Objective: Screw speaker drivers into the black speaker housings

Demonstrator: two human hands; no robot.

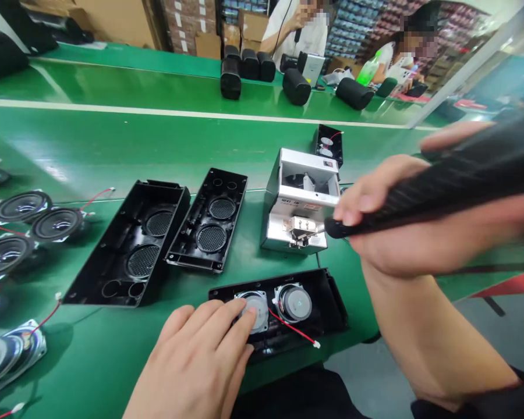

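Note:
My right hand (419,247) is wrapped round a black electric screwdriver (449,180), partly blurred. The screwdriver's thin bit points left into the front of a silver screw feeder (310,201). My left hand (201,349) lies with its fingers stretched out over one round speaker driver (257,311), fingertips touching it. That driver and a second speaker driver (294,302) sit in a black speaker housing (327,302) near the table's front edge. A red wire (294,329) with a white plug runs out over the housing's side. My left thumb is mostly hidden.
Two open black housings (126,244) (212,221) lie left of the feeder; another small housing (329,142) with drivers stands behind it. Several loose speaker drivers (24,206) lie at the left. Across the bench are black speaker boxes (297,87) and two people.

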